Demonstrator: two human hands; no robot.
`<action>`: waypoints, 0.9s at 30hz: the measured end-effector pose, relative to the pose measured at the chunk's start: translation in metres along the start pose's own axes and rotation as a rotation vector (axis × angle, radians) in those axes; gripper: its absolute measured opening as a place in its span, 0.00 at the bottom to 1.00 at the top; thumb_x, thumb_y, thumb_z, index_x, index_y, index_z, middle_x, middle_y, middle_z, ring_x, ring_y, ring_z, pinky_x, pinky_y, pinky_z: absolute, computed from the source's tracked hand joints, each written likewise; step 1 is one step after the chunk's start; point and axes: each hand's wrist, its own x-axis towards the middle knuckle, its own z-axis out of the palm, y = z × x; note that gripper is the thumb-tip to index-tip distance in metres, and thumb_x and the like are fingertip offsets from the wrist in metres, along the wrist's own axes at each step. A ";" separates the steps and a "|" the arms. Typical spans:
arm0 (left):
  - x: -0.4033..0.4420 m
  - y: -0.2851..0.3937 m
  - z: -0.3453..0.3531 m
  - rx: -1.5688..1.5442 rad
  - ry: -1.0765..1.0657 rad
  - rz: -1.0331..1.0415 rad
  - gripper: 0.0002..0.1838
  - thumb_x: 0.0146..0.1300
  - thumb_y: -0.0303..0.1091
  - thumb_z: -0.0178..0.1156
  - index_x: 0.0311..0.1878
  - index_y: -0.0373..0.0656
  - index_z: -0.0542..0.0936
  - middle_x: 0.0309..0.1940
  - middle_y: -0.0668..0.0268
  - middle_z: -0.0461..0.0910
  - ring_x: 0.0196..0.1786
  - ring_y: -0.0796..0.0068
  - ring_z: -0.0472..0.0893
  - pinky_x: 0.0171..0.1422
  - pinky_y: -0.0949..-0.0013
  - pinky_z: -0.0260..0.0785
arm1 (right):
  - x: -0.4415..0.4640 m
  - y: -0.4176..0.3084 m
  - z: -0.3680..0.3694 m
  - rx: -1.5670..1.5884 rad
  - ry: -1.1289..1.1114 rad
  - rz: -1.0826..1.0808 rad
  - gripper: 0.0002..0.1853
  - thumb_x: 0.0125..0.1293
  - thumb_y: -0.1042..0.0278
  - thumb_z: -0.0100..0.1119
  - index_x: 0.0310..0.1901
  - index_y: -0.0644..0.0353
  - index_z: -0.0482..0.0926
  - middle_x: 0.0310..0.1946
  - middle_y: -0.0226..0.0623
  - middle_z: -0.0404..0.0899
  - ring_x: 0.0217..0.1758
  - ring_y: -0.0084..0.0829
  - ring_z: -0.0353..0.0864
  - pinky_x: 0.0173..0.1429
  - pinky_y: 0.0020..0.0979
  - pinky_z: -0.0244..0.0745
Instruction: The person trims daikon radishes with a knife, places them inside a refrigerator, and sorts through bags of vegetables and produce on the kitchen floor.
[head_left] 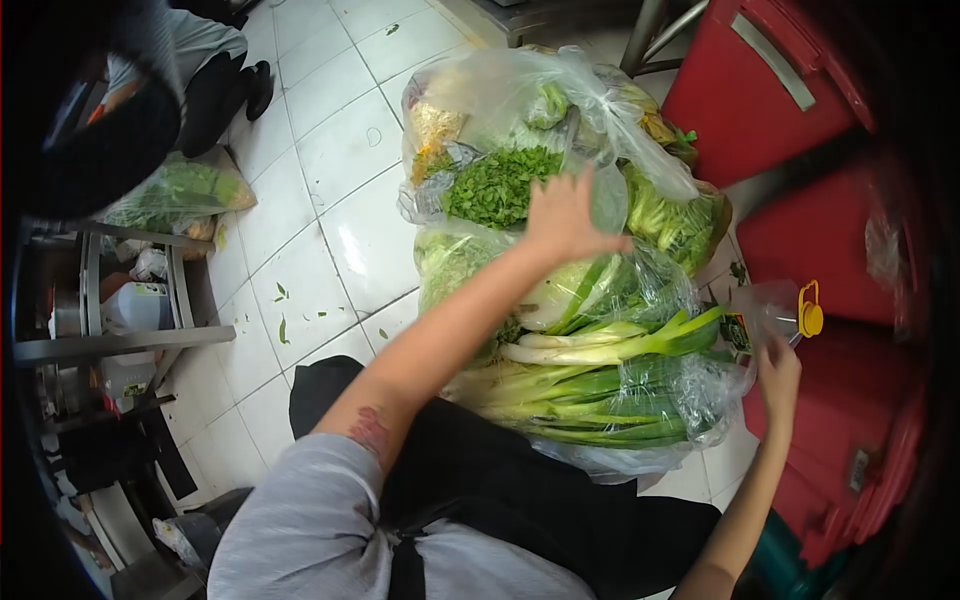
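Observation:
My left hand (572, 218) reaches over the pile with its fingers apart and thumb out to the side, beside a bunch of chopped-looking leafy green herbs (500, 185). I cannot tell whether it touches the clear plastic below. On the right, my right hand (777, 375) is closed on the edge of a clear plastic bag (712, 395) around leeks (600, 350). Just above those fingers is a clear bottle with a yellow cap (810, 312). A pale leafy vegetable in plastic (455, 265) lies under my left forearm.
More bagged greens (675, 215) and a large knotted clear bag (510, 85) lie at the back. Red bins (770, 80) line the right side. On the left are a metal rack (125, 345), another bag of greens (185, 190) and a crouching person (205, 60). Leaf scraps dot the tiled floor (300, 260).

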 end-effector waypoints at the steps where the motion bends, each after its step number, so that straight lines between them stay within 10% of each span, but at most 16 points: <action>1: -0.006 0.005 0.002 -0.089 -0.200 -0.047 0.36 0.59 0.58 0.60 0.60 0.37 0.74 0.36 0.51 0.83 0.40 0.56 0.83 0.50 0.57 0.73 | 0.016 -0.024 0.025 0.280 0.024 -0.097 0.16 0.66 0.72 0.55 0.55 0.61 0.78 0.43 0.46 0.84 0.45 0.29 0.83 0.50 0.30 0.75; 4: 0.006 -0.022 0.019 -0.483 -0.254 -0.331 0.24 0.65 0.50 0.56 0.56 0.42 0.80 0.31 0.55 0.84 0.30 0.65 0.82 0.44 0.63 0.76 | 0.063 -0.092 0.087 0.330 -0.139 -0.173 0.15 0.67 0.73 0.55 0.54 0.61 0.79 0.44 0.38 0.84 0.47 0.23 0.81 0.52 0.24 0.72; 8: 0.048 -0.080 -0.066 -1.177 -0.091 -0.682 0.21 0.67 0.39 0.41 0.48 0.47 0.85 0.23 0.71 0.73 0.19 0.79 0.65 0.23 0.73 0.60 | 0.131 -0.140 0.199 0.275 -0.113 -0.260 0.24 0.58 0.67 0.62 0.57 0.61 0.76 0.52 0.49 0.79 0.55 0.41 0.79 0.60 0.36 0.72; 17: 0.068 -0.088 -0.105 -1.324 0.090 -0.405 0.20 0.63 0.38 0.46 0.47 0.42 0.84 0.42 0.67 0.81 0.33 0.79 0.68 0.41 0.75 0.64 | 0.173 -0.151 0.296 -0.043 -0.177 -0.053 0.57 0.43 0.59 0.77 0.72 0.66 0.51 0.67 0.53 0.62 0.70 0.47 0.62 0.71 0.40 0.61; 20: 0.071 -0.069 -0.034 -0.749 0.124 0.505 0.21 0.62 0.37 0.55 0.56 0.37 0.77 0.49 0.53 0.78 0.53 0.60 0.77 0.60 0.62 0.67 | 0.177 -0.153 0.300 -0.088 -0.142 -0.185 0.50 0.47 0.63 0.72 0.71 0.66 0.54 0.67 0.54 0.63 0.70 0.47 0.63 0.70 0.41 0.62; 21: 0.055 -0.039 -0.029 -1.041 -0.273 0.151 0.22 0.62 0.39 0.57 0.58 0.39 0.76 0.53 0.53 0.77 0.58 0.58 0.75 0.64 0.61 0.66 | 0.177 -0.153 0.298 -0.108 -0.123 -0.210 0.49 0.48 0.63 0.71 0.71 0.66 0.54 0.66 0.54 0.63 0.70 0.47 0.63 0.70 0.41 0.62; 27: 0.096 -0.124 -0.072 -1.029 -0.123 0.088 0.21 0.67 0.45 0.52 0.55 0.40 0.78 0.41 0.56 0.81 0.49 0.65 0.80 0.56 0.65 0.71 | 0.174 -0.167 0.284 -0.254 0.046 -0.257 0.43 0.53 0.64 0.67 0.69 0.67 0.57 0.64 0.53 0.65 0.69 0.47 0.64 0.70 0.42 0.61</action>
